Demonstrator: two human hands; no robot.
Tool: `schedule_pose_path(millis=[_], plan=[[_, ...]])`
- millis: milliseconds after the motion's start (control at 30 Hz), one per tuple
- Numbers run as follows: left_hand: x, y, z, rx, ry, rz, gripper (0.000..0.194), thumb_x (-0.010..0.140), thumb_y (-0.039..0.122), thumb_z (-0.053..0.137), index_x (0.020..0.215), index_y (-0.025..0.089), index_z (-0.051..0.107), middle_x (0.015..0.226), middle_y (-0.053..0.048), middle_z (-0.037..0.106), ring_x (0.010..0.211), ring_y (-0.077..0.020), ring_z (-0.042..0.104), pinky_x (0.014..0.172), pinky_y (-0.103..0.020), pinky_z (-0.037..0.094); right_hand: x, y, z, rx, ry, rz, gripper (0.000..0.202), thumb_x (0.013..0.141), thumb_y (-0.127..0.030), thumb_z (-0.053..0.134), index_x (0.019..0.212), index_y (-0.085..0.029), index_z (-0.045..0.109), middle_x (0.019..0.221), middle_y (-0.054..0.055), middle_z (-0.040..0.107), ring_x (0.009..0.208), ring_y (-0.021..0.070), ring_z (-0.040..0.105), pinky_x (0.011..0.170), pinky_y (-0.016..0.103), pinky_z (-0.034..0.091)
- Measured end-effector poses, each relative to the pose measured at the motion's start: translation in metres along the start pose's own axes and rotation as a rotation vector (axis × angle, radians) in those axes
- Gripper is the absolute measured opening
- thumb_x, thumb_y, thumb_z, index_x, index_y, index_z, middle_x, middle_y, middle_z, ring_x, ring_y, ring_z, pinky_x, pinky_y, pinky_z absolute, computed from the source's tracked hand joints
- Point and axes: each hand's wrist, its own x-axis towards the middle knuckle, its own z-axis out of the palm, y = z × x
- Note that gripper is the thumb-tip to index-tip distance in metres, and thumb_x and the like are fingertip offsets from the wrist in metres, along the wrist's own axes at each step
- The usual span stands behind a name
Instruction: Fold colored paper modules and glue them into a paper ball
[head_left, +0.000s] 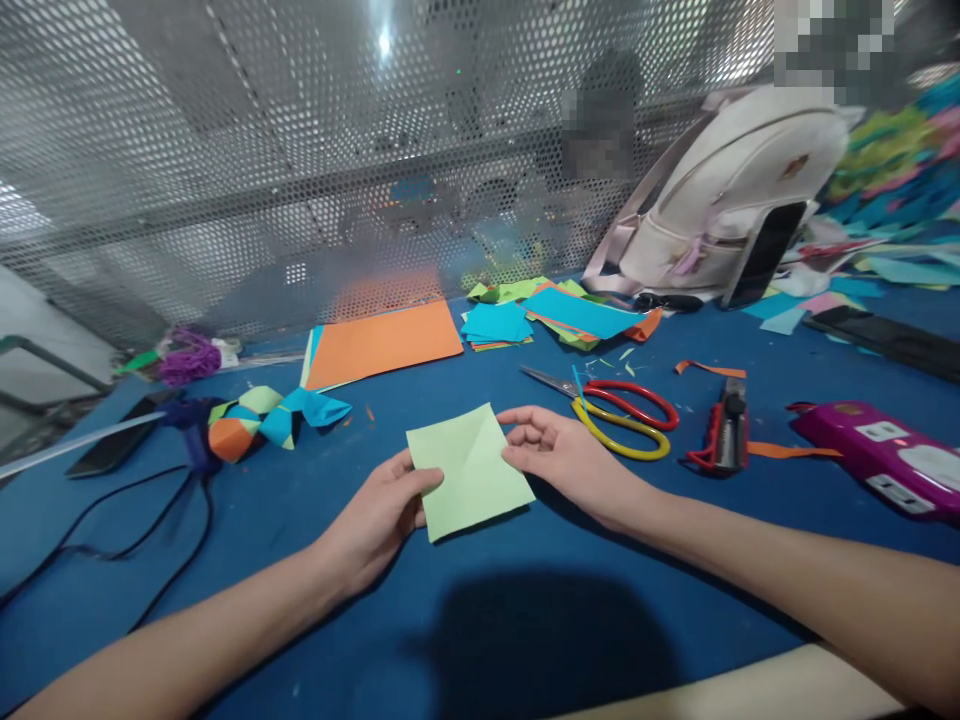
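A square sheet of light green paper (474,475) is held up just over the blue table (360,640), with a faint diagonal crease across it. My left hand (390,505) grips its left edge, thumb on top and fingers underneath. At the upper right edge, my right hand (559,450) has its fingers bent around the paper's side, with the thumb close to the edge. Behind my right hand lie scissors (626,410) with one red and one yellow handle. Folded paper pieces (259,418) in green, orange and blue lie beyond my left hand.
Orange sheets (390,345), small blue squares (495,322) and scraps (585,310) line the back. To the right are a stapler-like red tool (727,430), a purple power strip (885,450), a phone (765,250) and a backpack (720,190). A glue gun (193,430) with a cord lies left.
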Motion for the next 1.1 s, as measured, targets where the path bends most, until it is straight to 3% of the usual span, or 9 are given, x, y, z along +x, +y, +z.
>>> schedule_pose_path(millis=[133, 433, 600, 733, 900, 1100], plan=[[0.001, 0.000, -0.002, -0.009, 0.011, -0.011, 0.028, 0.082, 0.019, 0.058, 0.109, 0.012, 0.063, 0.104, -0.013, 0.070, 0.083, -0.0202, 0.069, 0.066, -0.027, 0.056, -0.001, 0.002, -0.002, -0.070, -0.038, -0.051, 0.035, 0.071, -0.024, 0.063, 0.105, -0.016, 0.054, 0.074, -0.003, 0.055, 0.068, 0.0103, 0.054, 0.066, 0.026, 0.042], [0.002, -0.002, -0.007, -0.023, -0.106, -0.069, 0.027, 0.086, 0.021, 0.053, 0.103, 0.004, 0.065, 0.080, -0.015, 0.072, 0.058, -0.0180, 0.067, 0.052, -0.027, 0.056, -0.005, -0.001, -0.001, -0.106, -0.009, -0.115, 0.036, 0.072, -0.026, 0.060, 0.105, -0.016, 0.052, 0.078, -0.002, 0.054, 0.066, 0.0099, 0.052, 0.064, 0.026, 0.044], [-0.001, -0.005, -0.003, -0.059, -0.094, -0.033, 0.027, 0.084, 0.017, 0.055, 0.108, 0.008, 0.062, 0.086, -0.014, 0.072, 0.064, -0.0183, 0.068, 0.057, -0.027, 0.057, -0.006, 0.004, 0.001, -0.029, -0.075, -0.056, 0.044, 0.072, -0.027, 0.061, 0.112, -0.017, 0.047, 0.087, 0.002, 0.059, 0.079, 0.0147, 0.059, 0.072, 0.029, 0.047], [-0.001, -0.001, -0.002, -0.009, -0.114, 0.001, 0.032, 0.078, 0.011, 0.060, 0.110, 0.011, 0.062, 0.097, -0.013, 0.071, 0.076, -0.0193, 0.068, 0.066, -0.029, 0.056, -0.006, 0.002, -0.002, -0.163, -0.052, -0.104, 0.042, 0.073, -0.022, 0.058, 0.114, -0.018, 0.048, 0.083, 0.000, 0.059, 0.077, 0.0150, 0.060, 0.068, 0.028, 0.047], [0.001, 0.011, 0.000, 0.075, -0.124, 0.059, 0.037, 0.078, 0.021, 0.065, 0.113, 0.013, 0.061, 0.096, -0.011, 0.072, 0.076, -0.0180, 0.068, 0.070, -0.026, 0.052, -0.010, -0.009, -0.003, -0.366, -0.091, -0.146, 0.040, 0.073, -0.016, 0.055, 0.113, -0.020, 0.052, 0.078, -0.002, 0.060, 0.068, 0.0121, 0.057, 0.060, 0.024, 0.044], [0.003, 0.008, 0.001, 0.114, -0.128, 0.072, 0.031, 0.075, 0.022, 0.067, 0.103, 0.009, 0.067, 0.089, -0.012, 0.073, 0.070, -0.0191, 0.068, 0.067, -0.028, 0.050, -0.010, -0.008, -0.001, -0.278, -0.072, -0.148, 0.040, 0.074, -0.025, 0.060, 0.113, -0.019, 0.052, 0.085, 0.000, 0.063, 0.073, 0.0138, 0.060, 0.065, 0.026, 0.046]])
